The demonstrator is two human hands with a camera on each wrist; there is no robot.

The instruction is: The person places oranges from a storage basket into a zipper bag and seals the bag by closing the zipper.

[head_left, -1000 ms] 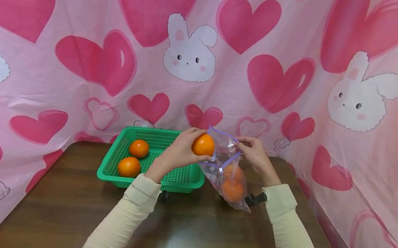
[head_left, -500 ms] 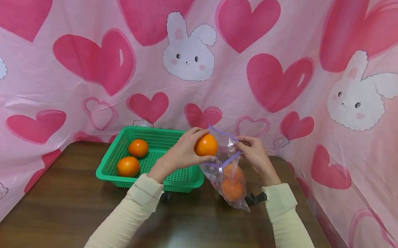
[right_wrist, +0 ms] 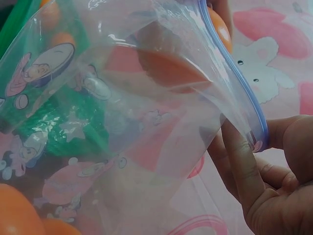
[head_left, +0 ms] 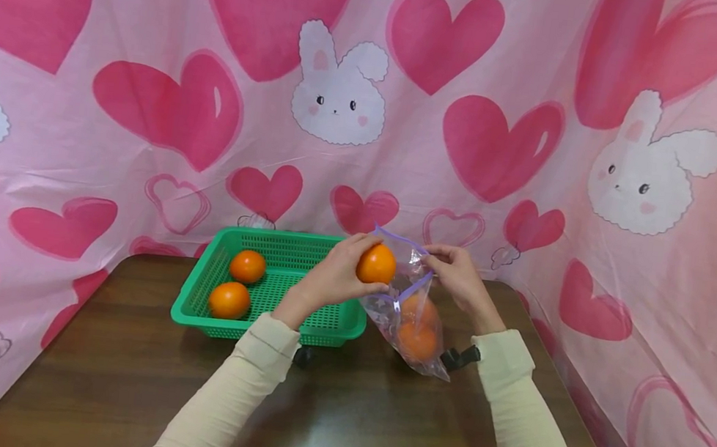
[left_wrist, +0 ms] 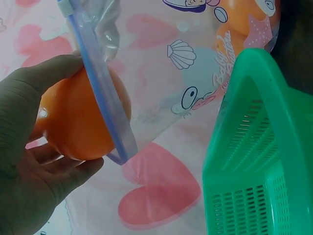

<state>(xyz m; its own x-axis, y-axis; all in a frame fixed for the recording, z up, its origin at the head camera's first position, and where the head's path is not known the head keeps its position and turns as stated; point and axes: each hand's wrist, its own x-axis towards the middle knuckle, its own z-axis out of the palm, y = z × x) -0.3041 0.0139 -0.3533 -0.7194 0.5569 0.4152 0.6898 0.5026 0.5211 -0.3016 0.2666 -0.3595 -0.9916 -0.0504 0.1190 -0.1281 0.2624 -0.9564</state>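
Note:
My left hand grips an orange at the mouth of a clear zip bag with a purple zip edge. In the left wrist view the zip strip crosses the front of the held orange, whose right part shows through the plastic. My right hand pinches the bag's rim on the right, thumb and fingers on either side of the strip in the right wrist view. Inside the bag's lower part lie oranges, seen through printed plastic.
Left of the bag stands a green slotted basket; one orange lies farther back in it, another orange nearer the front. Both are on a brown wooden table. A pink heart-print cloth hangs behind and beside it.
My left hand has moved slightly right, bringing the orange farther into the bag's mouth. The right hand and the bag have hardly moved.

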